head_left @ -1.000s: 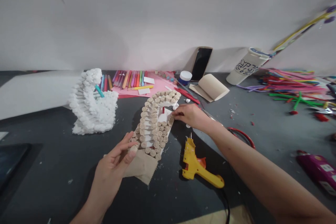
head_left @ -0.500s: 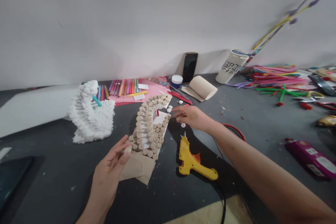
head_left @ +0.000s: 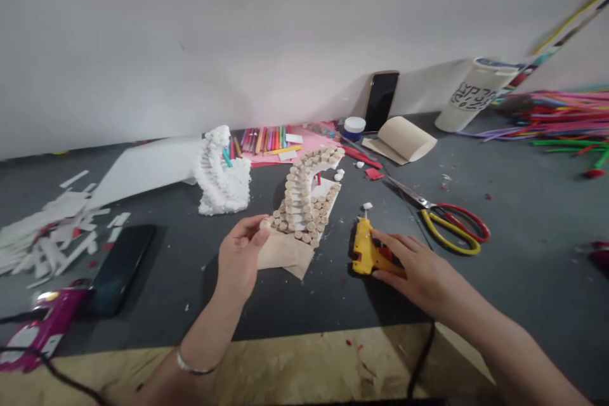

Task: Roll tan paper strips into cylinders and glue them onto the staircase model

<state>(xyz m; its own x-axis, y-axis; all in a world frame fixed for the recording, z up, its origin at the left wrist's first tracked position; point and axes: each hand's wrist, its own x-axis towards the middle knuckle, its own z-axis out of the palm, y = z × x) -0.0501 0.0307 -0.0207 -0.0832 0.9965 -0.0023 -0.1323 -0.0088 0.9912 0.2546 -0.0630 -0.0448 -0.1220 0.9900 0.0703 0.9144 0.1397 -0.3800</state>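
My left hand [head_left: 240,257] pinches a small rolled paper coil [head_left: 265,224] between thumb and fingertips. Just beyond it stands a curved staircase-like model [head_left: 301,193] covered in tan paper coils, with white steps and a red stick in its middle. Folded brown paper [head_left: 280,250] lies under its near end. My right hand [head_left: 419,269] is closed around the handle of a yellow hot glue gun [head_left: 364,247], which lies on its side with its nozzle pointing away. A small white bit [head_left: 367,206] sits by the nozzle tip.
Scissors [head_left: 440,216] lie right of the glue gun. Behind stand a white fluffy model [head_left: 221,171], markers [head_left: 266,139], a jar [head_left: 354,127], a phone [head_left: 382,101], a brown paper roll [head_left: 406,139] and a cup [head_left: 478,95]. Paper strips [head_left: 52,228] and a dark phone [head_left: 124,269] are at left.
My right hand has moved from beside the model back to the glue gun's handle, uncovering the scissors. My left hand still holds the paper coil. The camera view has shifted.
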